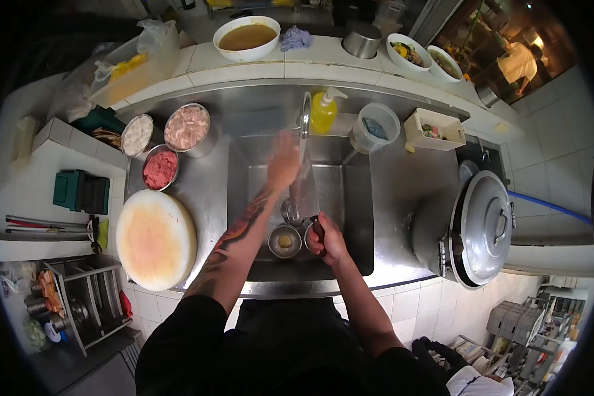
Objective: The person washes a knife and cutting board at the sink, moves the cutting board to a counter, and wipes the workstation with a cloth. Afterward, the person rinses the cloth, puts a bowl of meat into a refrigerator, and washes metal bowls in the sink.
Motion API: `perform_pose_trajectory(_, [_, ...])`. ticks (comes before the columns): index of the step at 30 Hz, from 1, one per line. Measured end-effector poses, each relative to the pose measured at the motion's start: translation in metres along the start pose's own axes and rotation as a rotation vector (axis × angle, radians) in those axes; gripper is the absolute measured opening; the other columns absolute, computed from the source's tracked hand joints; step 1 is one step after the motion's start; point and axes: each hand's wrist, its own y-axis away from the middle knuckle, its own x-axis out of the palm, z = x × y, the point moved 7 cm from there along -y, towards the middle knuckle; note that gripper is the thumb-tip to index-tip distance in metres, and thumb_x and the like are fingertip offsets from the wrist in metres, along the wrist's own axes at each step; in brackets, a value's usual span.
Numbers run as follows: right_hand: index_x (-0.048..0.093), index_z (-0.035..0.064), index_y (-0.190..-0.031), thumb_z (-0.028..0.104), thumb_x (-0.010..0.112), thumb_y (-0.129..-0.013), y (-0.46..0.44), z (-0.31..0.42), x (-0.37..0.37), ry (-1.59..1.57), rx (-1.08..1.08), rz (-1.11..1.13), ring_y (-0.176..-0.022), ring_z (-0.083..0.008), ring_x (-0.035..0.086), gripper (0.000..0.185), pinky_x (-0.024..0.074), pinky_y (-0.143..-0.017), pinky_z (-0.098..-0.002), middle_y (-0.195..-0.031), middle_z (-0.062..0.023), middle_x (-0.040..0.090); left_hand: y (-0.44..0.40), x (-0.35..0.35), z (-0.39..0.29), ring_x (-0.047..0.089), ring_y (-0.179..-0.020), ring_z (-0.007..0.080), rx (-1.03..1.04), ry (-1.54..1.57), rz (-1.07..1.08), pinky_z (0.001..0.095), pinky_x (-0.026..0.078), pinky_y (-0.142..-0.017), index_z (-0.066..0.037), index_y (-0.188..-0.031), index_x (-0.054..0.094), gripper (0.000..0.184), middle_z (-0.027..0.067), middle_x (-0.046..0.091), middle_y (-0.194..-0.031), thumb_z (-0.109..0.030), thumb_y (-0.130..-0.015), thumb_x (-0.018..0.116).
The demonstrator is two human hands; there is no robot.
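My right hand (327,240) is closed around the dark handle of a knife (305,193). Its broad, shiny blade points away from me over the steel sink (366,218). My left hand (284,162), blurred by motion, is beside the tap (305,113) with its fingers seemingly stretched out and nothing visible in them. What looks like running water falls from the spout between my hand and the blade. Below the blade, a metal bowl (285,243) sits in the sink, with other round metalware partly hidden by my right hand.
Left are a round cutting board (156,240) and containers of minced meat (160,167), pale meat (187,127) and white food (138,135). Behind the sink stand a yellow soap bottle (323,113) and clear tub (375,129). A large lidded pot (485,228) stands right.
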Motion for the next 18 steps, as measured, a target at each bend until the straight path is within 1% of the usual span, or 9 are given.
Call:
perform_pose_trajectory(3, [0.042,0.0176,-0.096,0.047,0.04,-0.105,-0.014,0.008,-0.014,0.064,0.017,-0.01,-0.042,-0.0084,0.036,0.031,0.0301,-0.038,-0.026,-0.061,-0.0006,0.045,0.007,-0.009,0.014,0.011,-0.152,0.0376,-0.13,0.013,-0.12,0.0584,0.012,-0.119,-0.004,-0.157,0.018,0.066,0.0207,0.016,-0.163,-0.044,-0.105,0.029])
perform_pose_trajectory(5, [0.042,0.0165,-0.096,0.047,0.038,-0.106,-0.026,0.012,-0.013,0.12,0.006,-0.037,-0.041,-0.0091,0.036,0.033,0.0304,-0.037,-0.0266,-0.061,-0.0008,0.045,0.02,-0.012,-0.022,0.022,-0.147,0.0418,0.226,-0.007,-0.329,0.0611,0.018,-0.116,0.001,-0.152,0.027,0.061,0.0225,0.027,-0.159,-0.032,-0.102,0.04])
perform_pose_trajectory(6, [0.043,0.0163,-0.096,0.047,0.038,-0.106,-0.031,0.013,-0.007,0.084,0.008,-0.036,-0.04,-0.0093,0.036,0.032,0.0304,-0.037,-0.0267,-0.061,-0.0008,0.045,0.03,-0.021,-0.052,0.022,-0.147,0.0425,0.221,0.164,-0.338,0.0628,0.018,-0.116,0.003,-0.151,0.029,0.062,0.0258,0.031,-0.155,-0.032,-0.101,0.041])
perform_pose_trajectory(7, [0.043,0.0161,-0.096,0.046,0.038,-0.106,-0.033,0.016,-0.002,0.053,0.004,-0.035,-0.04,-0.0095,0.036,0.032,0.0303,-0.037,-0.0268,-0.061,-0.0008,0.045,0.035,-0.023,-0.061,0.022,-0.147,0.0425,0.216,0.161,-0.344,0.0628,0.018,-0.116,0.003,-0.151,0.029,0.062,0.0258,0.031,-0.155,-0.032,-0.101,0.041])
perform_pose_trajectory(9, [0.042,0.0159,-0.096,0.045,0.037,-0.107,-0.037,0.019,0.017,-0.002,-0.033,0.0,-0.039,-0.0096,0.035,0.031,0.0296,-0.036,-0.0263,-0.061,-0.0011,0.045,0.037,-0.011,-0.081,0.02,-0.147,0.0439,0.311,-0.087,-0.197,0.0629,0.017,-0.116,0.002,-0.151,0.028,0.062,0.0267,0.032,-0.154,-0.033,-0.102,0.04])
perform_pose_trajectory(12, [0.043,0.0164,-0.097,0.045,0.039,-0.106,-0.046,0.025,0.016,-0.137,-0.113,0.016,-0.039,-0.0099,0.035,0.03,0.029,-0.036,-0.026,-0.06,-0.0016,0.044,0.04,-0.007,-0.07,0.016,-0.148,0.0444,0.31,-0.035,-0.123,0.063,0.016,-0.116,-0.001,-0.153,0.026,0.062,0.0239,0.024,-0.159,-0.037,-0.103,0.036])
perform_pose_trajectory(14, [0.042,0.0164,-0.097,0.045,0.04,-0.106,-0.044,0.027,0.018,-0.105,-0.102,-0.02,-0.038,-0.0099,0.035,0.03,0.0293,-0.036,-0.0262,-0.06,-0.0017,0.044,0.047,-0.005,-0.052,0.015,-0.148,0.0445,0.305,-0.036,-0.107,0.063,0.015,-0.116,-0.003,-0.154,0.026,0.062,0.0222,0.02,-0.16,-0.038,-0.103,0.035])
perform_pose_trajectory(17, [0.042,0.0148,-0.095,0.048,0.041,-0.105,-0.034,0.028,0.013,-0.071,-0.121,-0.09,-0.038,-0.0108,0.036,0.034,0.0298,-0.036,-0.0269,-0.06,-0.002,0.044,0.052,0.016,-0.019,0.012,-0.149,0.0448,0.254,0.05,-0.047,0.0646,0.015,-0.116,-0.003,-0.154,0.024,0.063,0.0221,0.015,-0.162,-0.039,-0.104,0.033])
perform_pose_trajectory(18, [0.042,0.0131,-0.094,0.051,0.042,-0.104,-0.03,0.026,0.012,-0.063,-0.135,-0.112,-0.038,-0.0116,0.037,0.039,0.0299,-0.036,-0.0272,-0.06,-0.0023,0.044,0.049,0.022,0.005,0.013,-0.149,0.0454,0.075,0.11,-0.033,0.0619,0.016,-0.117,-0.003,-0.154,0.024,0.063,0.024,0.016,-0.161,-0.039,-0.104,0.034])
